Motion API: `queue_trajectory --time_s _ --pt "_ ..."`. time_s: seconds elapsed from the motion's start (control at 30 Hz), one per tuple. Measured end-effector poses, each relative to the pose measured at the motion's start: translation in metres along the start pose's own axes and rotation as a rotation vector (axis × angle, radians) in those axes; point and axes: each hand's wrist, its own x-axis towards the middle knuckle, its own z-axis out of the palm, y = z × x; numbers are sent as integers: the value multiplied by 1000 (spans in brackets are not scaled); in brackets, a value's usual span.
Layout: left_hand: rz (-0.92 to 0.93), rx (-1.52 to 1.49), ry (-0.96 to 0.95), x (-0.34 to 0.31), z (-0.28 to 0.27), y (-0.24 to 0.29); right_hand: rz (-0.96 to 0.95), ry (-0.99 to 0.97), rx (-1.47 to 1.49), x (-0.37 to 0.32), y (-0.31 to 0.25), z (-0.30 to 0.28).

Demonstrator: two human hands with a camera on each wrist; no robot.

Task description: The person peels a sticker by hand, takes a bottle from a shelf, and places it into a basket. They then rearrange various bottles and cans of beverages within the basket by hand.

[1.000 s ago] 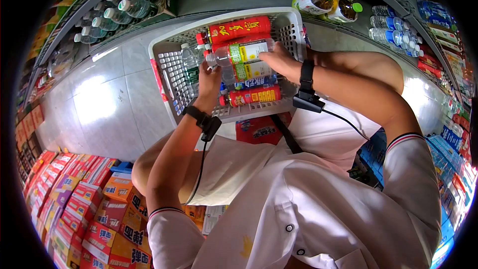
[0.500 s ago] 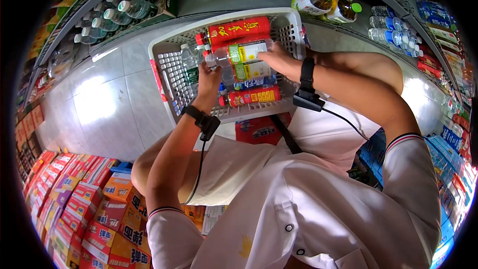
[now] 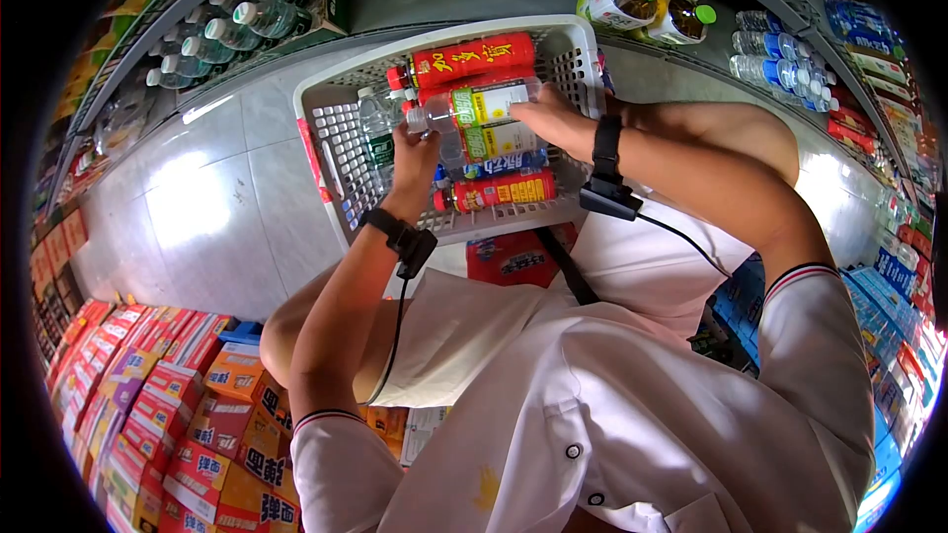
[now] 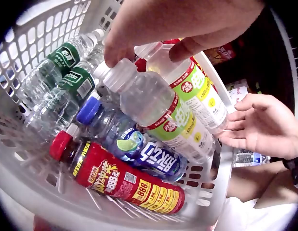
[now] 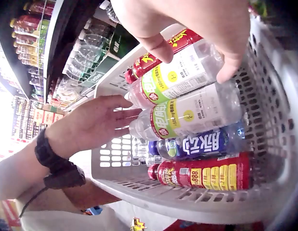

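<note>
Two clear bottles with green-and-white labels lie side by side on top of other drinks in a grey basket; the right wrist view shows an upper bottle and a lower bottle. My left hand holds the cap end, its fingers curled near both necks. At the base end, my right hand grips the upper bottle, thumb and fingers spread around it. Beneath or beside them lie a blue-labelled bottle, a red bottle and green-labelled water bottles. Exact finger contact on each cap is partly hidden.
Shelves with water bottles and a green-capped multipack stand beyond the basket. Stacked red and orange boxes are at the lower left. The person's bent knees flank the basket, on a tiled floor.
</note>
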Motion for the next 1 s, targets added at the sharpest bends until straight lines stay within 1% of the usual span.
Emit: queue_trajectory --time_s 0.07,0.1,0.13,0.2,0.23,0.33,0.37,0.43,0.47,0.57,0.6,0.63,0.7,0.73,0.8,0.83,0.87,0.9,0.93,0.97,1.0 --pt "-27 41 5 -1 1 4 -79 -62 14 10 6 2" --pt "-57 86 10 -2 1 7 -76 -45 20 12 10 3" --pt "-85 130 15 -1 1 11 -76 -28 25 5 -1 4" --pt "-11 128 -90 20 -7 -10 -58 -18 31 3 -10 8" --pt "27 128 -142 20 -9 -7 -43 -27 31 7 -10 11" --pt "-127 -10 -17 8 -1 -2 -43 -35 28 15 -6 16" --pt "-106 4 -29 5 -1 0 -49 -35 26 16 -5 17" --pt "-65 32 -50 -5 -2 8 -75 85 7 17 -3 22" --pt "-79 47 -65 -9 -2 14 -87 143 -3 16 -2 25" --pt "-100 83 -101 -16 -4 25 -88 -44 81 35 7 24" --pt "-93 96 -111 -17 -4 26 -138 -20 61 36 8 24" --pt "-84 109 -125 -16 -3 28 -134 -11 61 31 2 22" --pt "-38 174 -37 2 4 10 -125 6 61 19 -7 19" --pt "-13 203 12 2 5 9 -199 27 123 21 -7 23" --pt "21 257 10 0 6 9 -195 -67 121 19 1 13" --pt "81 252 3 3 6 6 -192 -113 116 11 -3 6" --pt "140 246 -3 7 6 2 -208 -77 133 3 -8 5" --pt "188 207 -32 14 3 -11 -160 15 57 -5 -15 1" --pt "241 165 -64 25 2 -25 -224 1 105 -11 -17 -3" --pt "302 122 -98 7 6 1 -293 -10 148 -15 -19 -9" --pt "117 151 -229 -16 2 26 -302 56 84 -17 -24 -16"
